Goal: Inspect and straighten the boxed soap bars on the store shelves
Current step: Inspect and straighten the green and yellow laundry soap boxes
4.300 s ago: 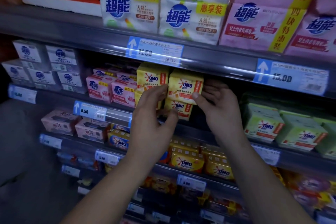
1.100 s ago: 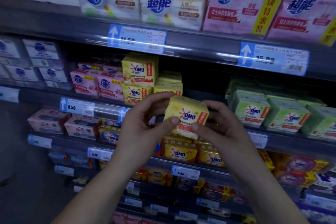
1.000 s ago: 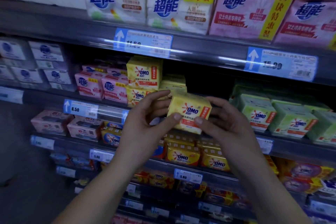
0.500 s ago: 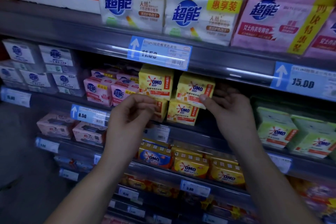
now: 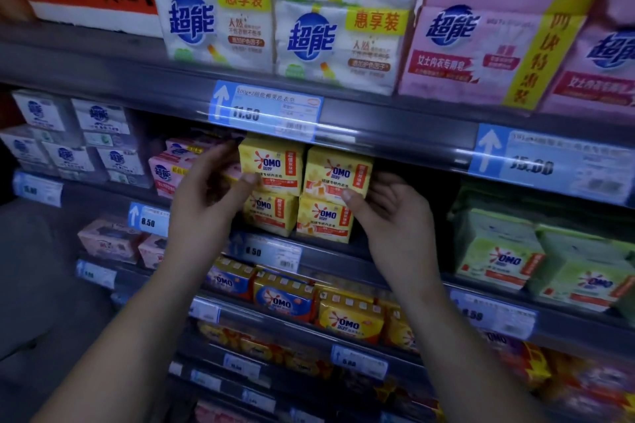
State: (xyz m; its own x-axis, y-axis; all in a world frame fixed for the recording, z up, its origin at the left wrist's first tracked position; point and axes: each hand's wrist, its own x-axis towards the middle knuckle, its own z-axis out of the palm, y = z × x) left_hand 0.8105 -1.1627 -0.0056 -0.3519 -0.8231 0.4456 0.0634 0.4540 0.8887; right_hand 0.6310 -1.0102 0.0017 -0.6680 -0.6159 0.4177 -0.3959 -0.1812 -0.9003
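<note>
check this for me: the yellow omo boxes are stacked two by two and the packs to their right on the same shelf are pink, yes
Not quite. The packs to the right of the yellow OMO boxes on that shelf are green packs, not pink. The pink boxes sit to the left of the yellow ones. The head view shows this. The two-by-two stack is right.

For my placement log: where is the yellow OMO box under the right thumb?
Head view, centre: the yellow OMO box sits top right in the four-box yellow stack, on the shelf below the 11.50 price tag, beside the right hand.
</note>
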